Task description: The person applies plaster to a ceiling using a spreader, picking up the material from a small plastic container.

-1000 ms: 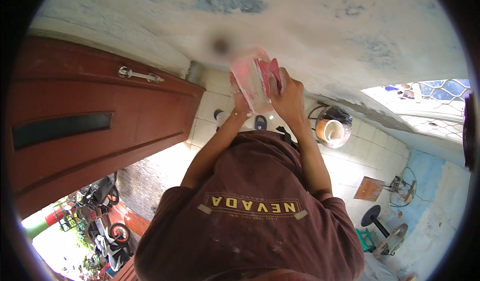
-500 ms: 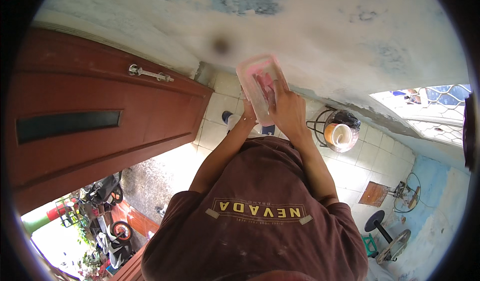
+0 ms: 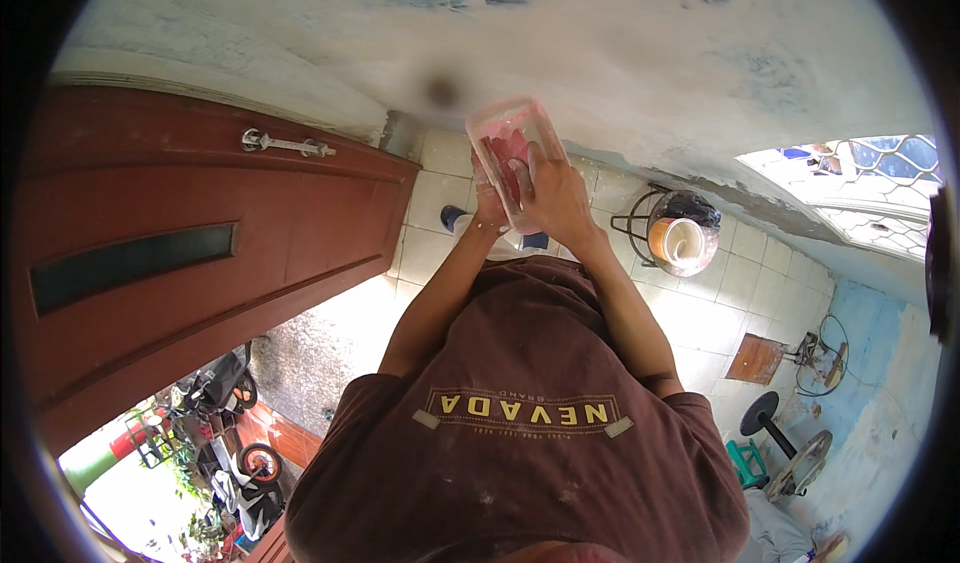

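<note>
A rectangular translucent plastic tub [image 3: 553,129], smeared pink inside, is held tilted in front of my body, near the wall. My left hand [image 3: 488,199] is closed round its left side and underside, with most of the fingers hidden behind it. Inside the tub lies flat reddish-pink matter [image 3: 503,151]; whether it is a tool, a cloth or paste is not clear. My right hand [image 3: 556,195] reaches over the tub's right edge, its fingers bent down at the pink matter. What these fingers grip is too small to make out.
The patchy plastered wall [image 3: 620,53] rises just ahead. A reddish-brown door [image 3: 150,203] with a handle stands at left. At right, a white-and-orange bucket [image 3: 678,243] rests on a dark round stool [image 3: 690,206]. Farther right are a fan [image 3: 785,443] and a coiled cable [image 3: 825,363].
The tub has shifted slightly up and left with both hands. My right-hand fingers have changed position in it, and more of the reddish-pink matter shows.
</note>
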`<state>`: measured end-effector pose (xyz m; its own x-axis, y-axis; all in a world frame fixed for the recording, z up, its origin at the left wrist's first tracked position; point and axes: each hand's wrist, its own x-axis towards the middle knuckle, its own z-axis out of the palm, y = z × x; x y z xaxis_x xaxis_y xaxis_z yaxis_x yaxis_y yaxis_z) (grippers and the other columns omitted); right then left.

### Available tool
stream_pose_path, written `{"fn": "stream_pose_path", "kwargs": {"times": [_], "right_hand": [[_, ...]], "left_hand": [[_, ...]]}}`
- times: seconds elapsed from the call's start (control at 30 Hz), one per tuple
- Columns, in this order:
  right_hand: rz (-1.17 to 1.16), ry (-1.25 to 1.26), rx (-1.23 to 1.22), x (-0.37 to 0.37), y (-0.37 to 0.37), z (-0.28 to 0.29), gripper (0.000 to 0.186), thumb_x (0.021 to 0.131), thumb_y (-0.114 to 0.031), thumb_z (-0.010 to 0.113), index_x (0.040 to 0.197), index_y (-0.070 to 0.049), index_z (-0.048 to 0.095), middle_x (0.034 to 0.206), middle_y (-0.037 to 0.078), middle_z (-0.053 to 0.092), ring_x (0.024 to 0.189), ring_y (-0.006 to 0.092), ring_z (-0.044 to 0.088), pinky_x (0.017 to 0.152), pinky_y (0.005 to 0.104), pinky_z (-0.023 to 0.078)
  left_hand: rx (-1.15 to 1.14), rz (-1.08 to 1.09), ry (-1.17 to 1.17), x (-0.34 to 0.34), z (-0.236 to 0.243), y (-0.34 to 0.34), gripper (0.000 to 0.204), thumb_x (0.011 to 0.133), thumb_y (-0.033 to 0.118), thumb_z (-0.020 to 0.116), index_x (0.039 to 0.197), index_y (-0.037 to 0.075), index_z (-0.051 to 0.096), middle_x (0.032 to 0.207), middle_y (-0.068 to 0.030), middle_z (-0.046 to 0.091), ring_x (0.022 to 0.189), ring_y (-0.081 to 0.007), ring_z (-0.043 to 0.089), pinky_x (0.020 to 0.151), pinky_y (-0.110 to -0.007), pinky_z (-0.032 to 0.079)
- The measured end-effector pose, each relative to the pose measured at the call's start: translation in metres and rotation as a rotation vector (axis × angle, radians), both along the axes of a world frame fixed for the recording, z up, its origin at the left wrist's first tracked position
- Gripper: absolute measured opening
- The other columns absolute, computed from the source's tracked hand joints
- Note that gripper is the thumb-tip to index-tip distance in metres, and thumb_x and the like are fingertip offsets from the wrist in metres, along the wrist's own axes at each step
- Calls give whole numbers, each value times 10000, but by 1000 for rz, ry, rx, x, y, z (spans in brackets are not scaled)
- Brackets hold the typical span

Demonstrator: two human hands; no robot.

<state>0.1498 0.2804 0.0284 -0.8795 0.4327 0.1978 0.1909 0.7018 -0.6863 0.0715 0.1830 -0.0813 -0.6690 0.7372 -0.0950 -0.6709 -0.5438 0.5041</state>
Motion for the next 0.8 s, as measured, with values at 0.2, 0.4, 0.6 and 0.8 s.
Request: {"fn": "stream_pose_path", "kwargs": {"times": [0.2,0.4,0.6,0.8], "right_hand": [[49,-23,-352,13,12,-20,275,965,-200,598,1055,59,576,722,234,641,628,418,656,608,503,520],[-190,29,-1040,25,28,-4,304,1025,-299,622,982,2,640,696,-13,561,593,71,517,497,244,392],[-103,255,-1851,21,30,-15,176,1001,-135,626,1155,-49,637,1053,31,703,862,119,696,655,249,569],[-167,354,-2032,-36,10,-28,233,995,-135,623,1195,-16,604,1149,99,684,986,252,702,790,312,621]], "left_hand": [[44,-160,-87,-9,-11,-15,793,984,717,368,1498,116,421,1437,-108,548,1251,-284,590,1074,-452,501],[-32,-101,-244,-20,-31,-32,843,968,740,362,1523,107,384,1443,-138,538,1285,-306,572,1089,-485,489],[-129,11,-211,-20,-11,-59,852,957,738,392,1533,111,364,1439,-140,541,1297,-323,564,1094,-527,480],[139,91,-302,-31,-18,-115,844,938,714,461,1531,121,366,1435,-157,544,1289,-383,567,1045,-615,492]]}}
